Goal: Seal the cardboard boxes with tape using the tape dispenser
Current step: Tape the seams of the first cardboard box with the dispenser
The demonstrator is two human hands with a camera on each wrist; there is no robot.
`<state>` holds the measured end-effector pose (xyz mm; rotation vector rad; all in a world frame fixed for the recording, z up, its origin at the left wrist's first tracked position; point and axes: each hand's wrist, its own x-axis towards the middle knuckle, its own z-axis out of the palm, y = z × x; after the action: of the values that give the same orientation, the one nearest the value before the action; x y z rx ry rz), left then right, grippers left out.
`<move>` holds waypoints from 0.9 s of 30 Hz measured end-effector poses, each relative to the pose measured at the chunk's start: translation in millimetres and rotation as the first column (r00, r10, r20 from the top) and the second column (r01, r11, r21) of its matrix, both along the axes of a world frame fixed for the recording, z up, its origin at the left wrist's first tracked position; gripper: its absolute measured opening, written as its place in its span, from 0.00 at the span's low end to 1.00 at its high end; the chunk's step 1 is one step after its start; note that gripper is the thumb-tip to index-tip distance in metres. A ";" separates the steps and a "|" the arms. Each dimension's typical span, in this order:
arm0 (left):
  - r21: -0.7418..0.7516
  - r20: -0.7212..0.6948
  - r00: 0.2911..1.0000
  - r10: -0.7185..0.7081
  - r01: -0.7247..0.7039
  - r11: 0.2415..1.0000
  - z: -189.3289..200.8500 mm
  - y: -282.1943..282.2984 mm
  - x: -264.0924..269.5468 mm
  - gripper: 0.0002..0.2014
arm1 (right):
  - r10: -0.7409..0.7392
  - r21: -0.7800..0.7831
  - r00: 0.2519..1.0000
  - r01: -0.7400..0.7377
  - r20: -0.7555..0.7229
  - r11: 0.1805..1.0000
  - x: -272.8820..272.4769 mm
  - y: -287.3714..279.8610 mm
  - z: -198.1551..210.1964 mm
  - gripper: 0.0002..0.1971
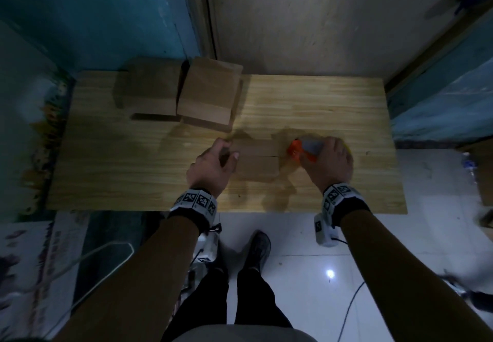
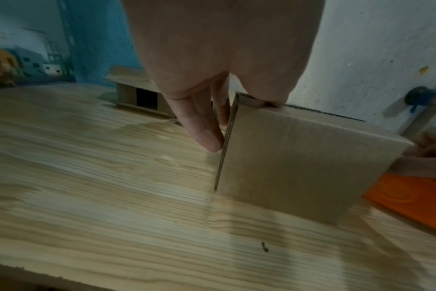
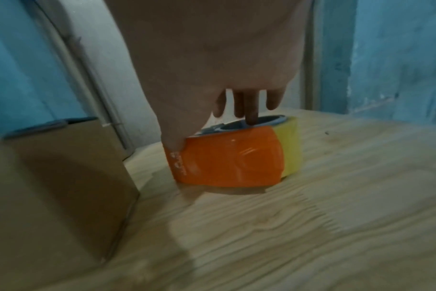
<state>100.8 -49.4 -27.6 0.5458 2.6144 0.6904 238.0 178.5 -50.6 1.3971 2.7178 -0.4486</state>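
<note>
The small cardboard box [image 1: 257, 160] sits near the middle of the tabletop [image 1: 333, 106], a little toward its front edge, with its two top flaps meeting at a seam that shows no tape. The left hand [image 1: 212, 166] grips the box's left end, thumb on top and fingers [image 2: 202, 126] down its side wall. Just beside the box on its right, the orange tape dispenser [image 3: 227, 159] rests on the tabletop with its yellowish tape roll [image 3: 290, 149] behind it. The right hand [image 1: 330, 162] curls over the dispenser from above, thumb on the orange body and one finger dipping into the grey hub; the dispenser appears not yet lifted.

The likely trouble lies in the grip: held mostly from above, the dispenser could twist as it comes up, so the tape lands askew of the seam. With only the left end of the box pinned, the light box may slide or pivot under the pull of the tape. The left thumb also sits near the seam's end, where tape could catch it. Two more boxes [image 1: 210, 93] wait near the back left corner
</note>
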 end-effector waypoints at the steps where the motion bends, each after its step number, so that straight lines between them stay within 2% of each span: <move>1: 0.001 0.001 1.000 0.001 -0.001 1.000 0.0 0.0 -0.2 0.14 | -0.002 0.008 1.000 0.002 -0.022 1.000 1.9 3.0 -1.4 0.36; 5: -0.003 0.003 1.000 -0.006 0.006 1.000 1.9 1.5 -1.0 0.15 | 0.007 -0.058 1.000 -0.008 -0.013 0.998 9.8 6.8 -5.7 0.38; 7: -0.017 0.009 1.000 -0.001 0.002 1.000 2.9 1.4 -1.4 0.16 | 0.039 -0.060 0.996 -0.035 0.077 0.998 13.4 4.6 -8.3 0.33; 10: -0.026 0.023 1.000 0.010 -0.009 1.000 3.9 0.9 -0.9 0.16 | 0.061 -0.037 0.986 -0.056 0.158 0.998 14.7 2.6 -10.0 0.19; 13: -0.017 0.041 0.999 0.025 -0.025 1.000 4.3 2.4 0.0 0.16 | 0.097 -0.010 0.981 -0.096 0.165 0.995 16.1 9.7 -7.3 0.16; 15: -0.006 0.052 0.998 0.040 -0.040 0.999 3.6 2.4 0.3 0.16 | 0.131 -0.060 0.988 -0.127 0.079 0.990 13.3 13.6 1.4 0.16; 18: 0.019 0.067 0.996 0.051 -0.053 0.998 2.4 0.9 1.2 0.15 | 0.129 -0.190 0.965 -0.173 -0.227 0.966 3.3 10.5 29.7 0.17; 19: 0.030 0.074 0.996 0.057 -0.059 0.998 2.5 0.9 1.4 0.15 | 0.128 -0.203 0.950 -0.190 -0.283 0.961 -2.9 7.9 41.8 0.18; 22: 0.044 0.082 0.994 0.067 -0.070 0.997 2.9 0.0 1.0 0.14 | 0.197 -0.195 0.913 -0.279 -0.357 0.940 -23.9 -0.7 72.9 0.11; 25: 0.057 0.091 0.993 0.076 -0.082 0.995 3.3 -1.1 0.9 0.14 | 0.265 -0.206 0.874 -0.371 -0.408 0.905 -45.0 -13.5 99.1 0.18; 27: 0.045 0.094 0.992 0.079 -0.084 0.995 4.2 -0.9 1.5 0.14 | 0.314 -0.250 0.853 -0.439 -0.416 0.863 -58.3 -25.9 112.8 0.19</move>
<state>102.3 -50.4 -23.4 0.4130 2.5507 0.7880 179.7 152.6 62.2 0.7125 2.8950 -1.1709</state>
